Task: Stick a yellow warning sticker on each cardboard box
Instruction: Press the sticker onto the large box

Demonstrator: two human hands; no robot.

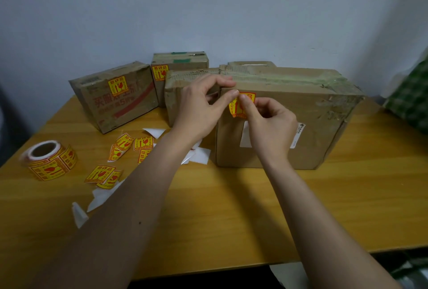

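A yellow warning sticker [238, 109] hangs in front of the upper left face of the large cardboard box [312, 126]. My left hand [201, 105] pinches the sticker's top edge and my right hand [268, 124] pinches it just beside. Whether the sticker touches the box I cannot tell. The left box [129, 107] and the back box [185, 66] each carry a yellow sticker. A middle box [173, 101] stands partly behind my left hand. Another box [252, 64] peeks over the large one.
A roll of yellow stickers [49, 160] lies at the left of the wooden table [254, 207]. Several loose stickers [129, 145] and white backing scraps [97, 200] are scattered in front of the boxes. A green checked bag [410, 101] sits at the right edge.
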